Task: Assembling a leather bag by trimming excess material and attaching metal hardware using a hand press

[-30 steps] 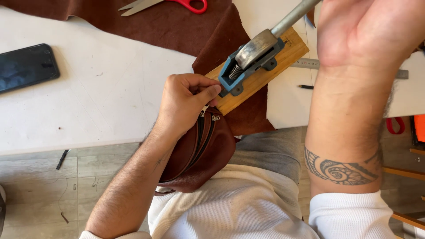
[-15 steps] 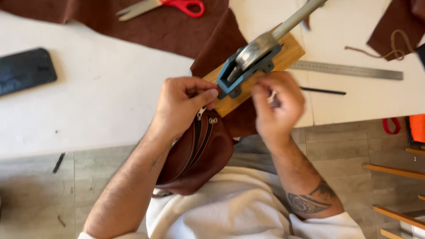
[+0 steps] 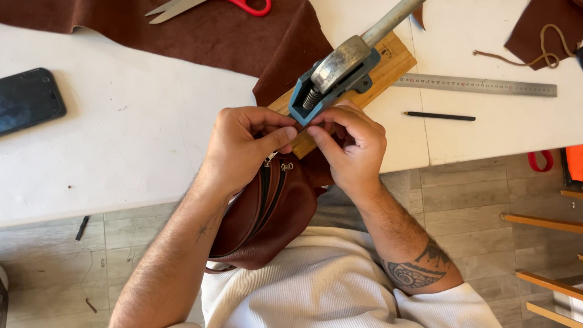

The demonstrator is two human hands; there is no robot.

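Head view: both hands meet at the mouth of a blue hand press [image 3: 331, 82] that is mounted on a wooden block [image 3: 388, 67] at the edge of the white table [image 3: 121, 158]. The left hand [image 3: 243, 146] and the right hand [image 3: 349, 146] each pinch, thumb against forefinger, a small part of the brown leather bag [image 3: 267, 218] directly under the press nose; what lies between the fingertips is too small to identify. The remaining fingers of both hands are curled in. The bag hangs below the table edge, resting against the person's lap, with its zippers [image 3: 273, 182] and metal pulls facing up. The leather appears soft and pliable: it sags and folds under its own weight, so it will not hold position unless supported. It appears moderately light, and the grained surface should give adequate grip. The zipper pulls are small, hard and free to swing. A firm hold is best taken close to the working point, at the stiffer seamed edge near the zipper ends, where the material is less likely to slip or buckle. The press, with its metal lever [image 3: 395, 15], looks rigid and heavy. On the table lie a brown leather sheet [image 3: 182, 36], red-handled scissors [image 3: 206, 6], a steel ruler [image 3: 473, 86], a black pencil [image 3: 438, 115] and a dark phone [image 3: 27, 100].
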